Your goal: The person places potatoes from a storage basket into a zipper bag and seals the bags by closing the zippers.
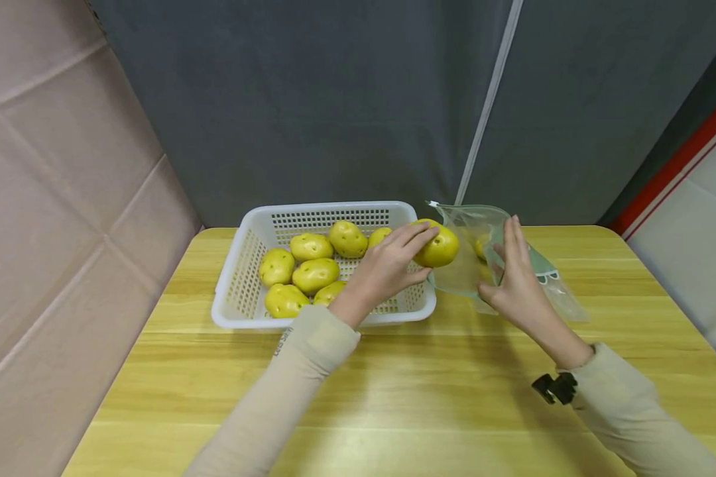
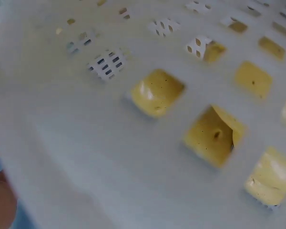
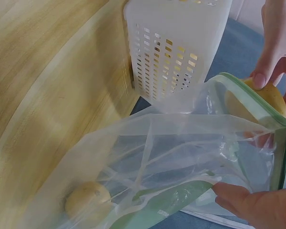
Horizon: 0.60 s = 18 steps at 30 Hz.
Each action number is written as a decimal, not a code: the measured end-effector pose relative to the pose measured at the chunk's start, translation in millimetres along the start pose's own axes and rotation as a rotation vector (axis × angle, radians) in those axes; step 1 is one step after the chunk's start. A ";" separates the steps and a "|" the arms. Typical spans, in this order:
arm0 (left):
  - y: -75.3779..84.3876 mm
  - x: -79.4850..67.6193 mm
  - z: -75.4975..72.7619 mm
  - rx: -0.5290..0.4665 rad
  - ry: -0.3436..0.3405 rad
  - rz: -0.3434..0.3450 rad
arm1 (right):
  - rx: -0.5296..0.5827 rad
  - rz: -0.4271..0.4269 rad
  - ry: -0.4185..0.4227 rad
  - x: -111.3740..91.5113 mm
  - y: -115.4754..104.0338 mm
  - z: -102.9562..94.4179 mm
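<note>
Head view: just right of the centre of the frame, the left hand (image 1: 390, 262) holds a yellow potato (image 1: 439, 245), fingers over the top and thumb beneath, clamped on it. The potato is at the mouth of a clear, green-edged bag (image 1: 461, 275); whether part of it is already inside, I cannot tell. Right of that, the right hand (image 1: 518, 285) touches the bag, its fingers straight and its thumb held apart from them. A second potato (image 3: 88, 204) lies inside the bag, showing through the film at the lower left of the right wrist view, where the held potato appears at the upper right

Left of centre in the head view, a white basket (image 1: 322, 323) stands on the wooden table (image 1: 394, 411), with more potatoes (image 1: 315, 275) inside, some partly covered by the left arm. Its pale wall fills most of the left wrist view, yellow skins showing through the holes. A dark buckle (image 1: 555, 389) sits at the right sleeve's cuff, lower right in the head view, and a grey curtain (image 1: 304, 112) spans the top
</note>
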<state>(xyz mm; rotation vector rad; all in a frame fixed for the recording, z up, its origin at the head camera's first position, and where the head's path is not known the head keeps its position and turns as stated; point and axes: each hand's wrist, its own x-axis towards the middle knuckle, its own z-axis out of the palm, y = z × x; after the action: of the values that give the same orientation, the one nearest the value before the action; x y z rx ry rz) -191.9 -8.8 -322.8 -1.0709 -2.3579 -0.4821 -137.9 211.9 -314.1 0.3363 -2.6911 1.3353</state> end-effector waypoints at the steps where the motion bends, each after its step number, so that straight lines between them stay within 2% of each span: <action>1: 0.7 0.1 0.3 -0.001 0.005 0.013 | 0.001 0.000 -0.001 0.0 -0.3 0.1; 5: 4.2 0.6 0.7 -0.003 -0.003 0.043 | 0.006 -0.001 -0.003 0.0 -1.2 0.3; 12: 9.4 0.9 1.3 -0.015 -0.058 0.072 | 0.001 0.002 -0.002 -0.8 -2.7 -0.2; 18: 13.2 0.2 1.1 0.036 -0.080 0.135 | -0.008 0.008 0.007 -0.8 -3.3 -0.5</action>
<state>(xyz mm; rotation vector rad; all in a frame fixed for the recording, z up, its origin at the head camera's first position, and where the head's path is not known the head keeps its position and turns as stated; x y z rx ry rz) -182.2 0.2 -322.1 -1.2438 -2.3339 -0.3529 -136.3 210.5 -311.4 0.3199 -2.6938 1.3244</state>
